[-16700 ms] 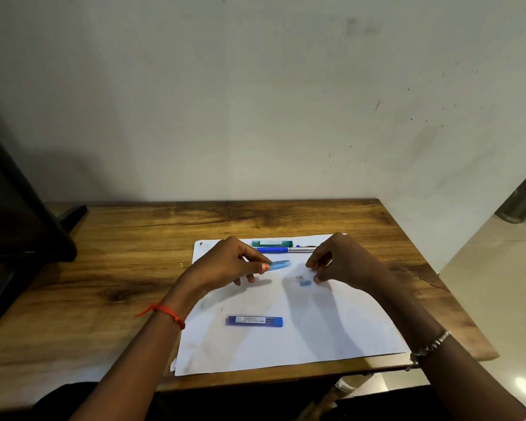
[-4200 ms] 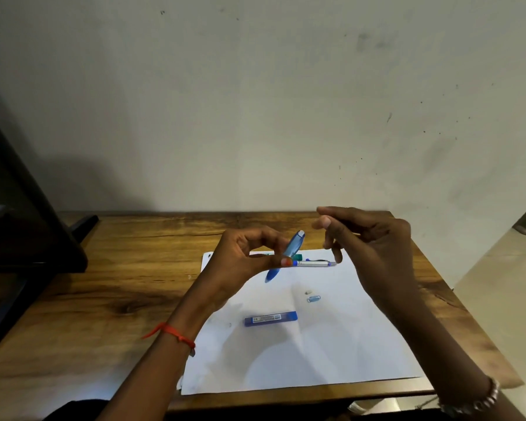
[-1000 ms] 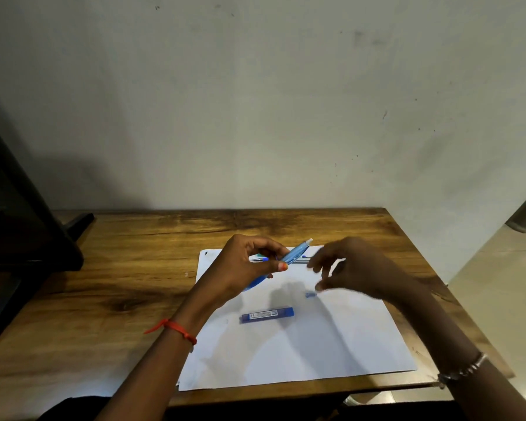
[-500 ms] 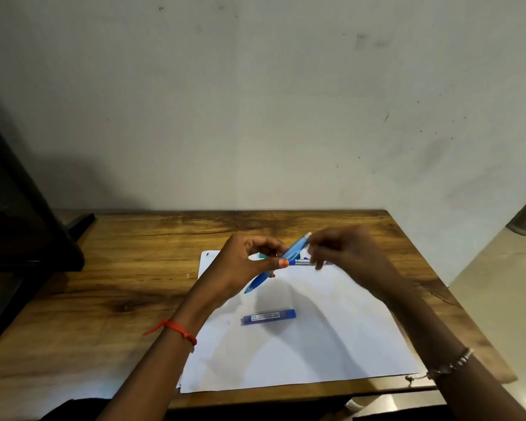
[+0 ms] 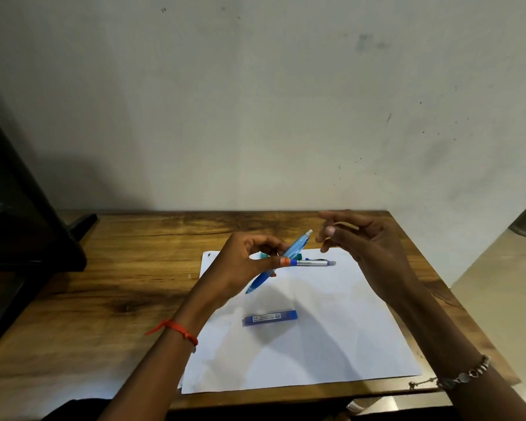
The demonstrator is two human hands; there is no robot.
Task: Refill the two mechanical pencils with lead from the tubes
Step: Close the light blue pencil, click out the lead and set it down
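— How does the light-blue pencil [image 5: 281,261] look?
— Translucent, white-capped, pinched in the left hand [image 5: 240,268] above the table's [image 5: 104,268] far edge, cap pointing up-right, tip down-left.
— The right hand [image 5: 368,247]?
— Loosely curled, holding nothing visible.

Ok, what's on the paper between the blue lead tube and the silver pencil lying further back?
Nothing in the head view: bare white paper separates the blue lead tube from the silver pencil. The light-blue pencil is held above it.

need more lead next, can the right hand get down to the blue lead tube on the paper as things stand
Probably yes: the right hand hovers apart from the light blue pencil, seemingly holding nothing, and the blue lead tube lies uncovered on the paper below.
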